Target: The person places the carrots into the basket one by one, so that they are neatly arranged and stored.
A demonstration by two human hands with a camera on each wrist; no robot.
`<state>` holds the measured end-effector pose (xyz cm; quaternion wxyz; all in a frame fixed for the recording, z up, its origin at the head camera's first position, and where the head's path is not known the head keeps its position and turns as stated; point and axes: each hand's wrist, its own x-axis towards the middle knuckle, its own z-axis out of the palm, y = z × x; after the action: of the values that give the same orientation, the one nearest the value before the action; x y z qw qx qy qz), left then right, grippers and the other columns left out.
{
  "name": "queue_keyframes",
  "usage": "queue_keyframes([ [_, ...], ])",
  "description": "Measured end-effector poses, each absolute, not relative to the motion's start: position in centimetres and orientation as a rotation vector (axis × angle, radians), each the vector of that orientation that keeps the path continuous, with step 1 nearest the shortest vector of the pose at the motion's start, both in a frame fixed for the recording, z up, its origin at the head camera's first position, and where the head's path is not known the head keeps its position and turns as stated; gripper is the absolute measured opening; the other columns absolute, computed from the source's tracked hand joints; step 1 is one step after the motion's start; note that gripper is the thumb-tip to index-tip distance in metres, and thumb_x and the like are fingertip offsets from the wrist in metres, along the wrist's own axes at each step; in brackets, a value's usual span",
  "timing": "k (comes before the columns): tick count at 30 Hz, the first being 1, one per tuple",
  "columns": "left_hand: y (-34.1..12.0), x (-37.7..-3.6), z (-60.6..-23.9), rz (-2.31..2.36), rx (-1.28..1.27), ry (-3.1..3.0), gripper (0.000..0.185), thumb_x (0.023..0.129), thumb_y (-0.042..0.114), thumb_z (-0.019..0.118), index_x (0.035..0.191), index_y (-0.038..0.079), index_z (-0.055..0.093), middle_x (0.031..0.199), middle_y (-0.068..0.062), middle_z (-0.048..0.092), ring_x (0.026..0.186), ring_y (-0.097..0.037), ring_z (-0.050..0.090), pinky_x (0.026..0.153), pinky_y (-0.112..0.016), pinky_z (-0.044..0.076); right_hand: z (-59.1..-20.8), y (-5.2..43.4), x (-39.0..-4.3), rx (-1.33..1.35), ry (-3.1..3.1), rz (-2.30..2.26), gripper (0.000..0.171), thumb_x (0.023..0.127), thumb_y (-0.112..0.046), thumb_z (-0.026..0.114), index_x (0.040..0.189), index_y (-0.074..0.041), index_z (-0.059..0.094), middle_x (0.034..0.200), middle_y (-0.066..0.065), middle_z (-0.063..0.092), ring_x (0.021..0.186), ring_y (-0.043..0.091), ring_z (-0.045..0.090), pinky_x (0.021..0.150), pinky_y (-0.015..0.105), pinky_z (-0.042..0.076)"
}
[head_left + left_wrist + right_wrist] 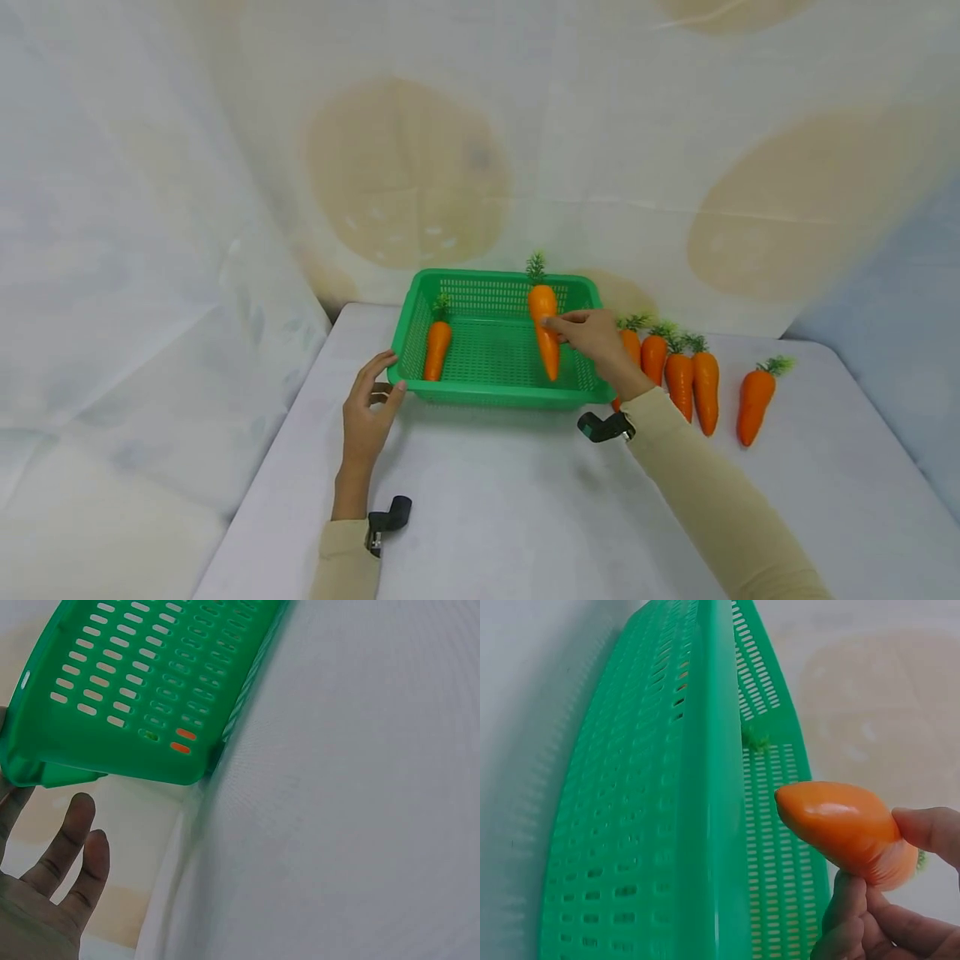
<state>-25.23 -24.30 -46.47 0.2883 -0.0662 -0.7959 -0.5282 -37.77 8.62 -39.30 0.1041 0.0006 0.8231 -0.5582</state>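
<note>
My right hand (596,336) pinches a carrot (545,329) above the right side of the green basket (495,390). My left hand (369,408), its grip relaxed, touches the basket's left corner on the surface (525,517).

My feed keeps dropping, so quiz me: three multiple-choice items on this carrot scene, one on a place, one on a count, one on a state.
1. Where does the lone orange plastic carrot already in the green slotted plastic basket lie?
A. left side
B. right side
C. outside it

2. How many carrots lie on the white table right of the basket?
A. three
B. five
C. seven

3. What is the right hand doing?
A. resting flat
B. pinching a carrot
C. gripping the basket rim

Answers: 1 A, the resting carrot sits by the left wall. 2 B, the row of carrots counts five. 3 B, the held carrot is between thumb and fingers above the basket.
</note>
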Motion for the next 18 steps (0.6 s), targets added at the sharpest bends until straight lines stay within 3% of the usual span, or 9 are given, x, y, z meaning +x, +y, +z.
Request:
queue_keyframes([
  [4, -24.3, -25.2, -46.5, -1.407, -0.178, -2.119, 0.04, 0.095, 0.004, 0.067, 0.134, -0.002, 0.059, 0.142, -0.016, 0.054, 0.085, -0.029, 0.061, 0.074, -0.028, 0.051, -39.4, 7.7, -37.9, -0.01, 2.42, -1.638, 0.055, 0.09, -0.042, 0.075, 0.125, -0.001, 0.067, 0.111, 0.017, 0.069, 0.107, 0.034, 0.062, 0.097, 0.047, 0.049],
  [10, -24.6, -25.7, -47.5, -1.425, -0.167, -2.11, 0.042, 0.095, 0.006, 0.068, 0.136, 0.0, 0.058, 0.144, -0.014, 0.053, 0.086, -0.033, 0.061, 0.074, -0.03, 0.051, -39.7, 5.7, -38.0, -0.031, 2.41, -1.643, 0.054, 0.089, -0.039, 0.076, 0.124, 0.001, 0.067, 0.105, 0.016, 0.073, 0.098, 0.029, 0.068, 0.09, 0.042, 0.054],
  [18, -25.8, -27.1, -50.0, -1.433, -0.161, -2.129, 0.043, 0.097, 0.014, 0.068, 0.139, 0.013, 0.059, 0.146, 0.0, 0.052, 0.087, -0.02, 0.062, 0.075, -0.028, 0.051, -40.0, 3.5, -38.2, -0.001, 2.395, -1.633, 0.048, 0.089, -0.038, 0.076, 0.12, -0.001, 0.07, 0.1, 0.013, 0.073, 0.097, 0.029, 0.068, 0.089, 0.042, 0.054],
])
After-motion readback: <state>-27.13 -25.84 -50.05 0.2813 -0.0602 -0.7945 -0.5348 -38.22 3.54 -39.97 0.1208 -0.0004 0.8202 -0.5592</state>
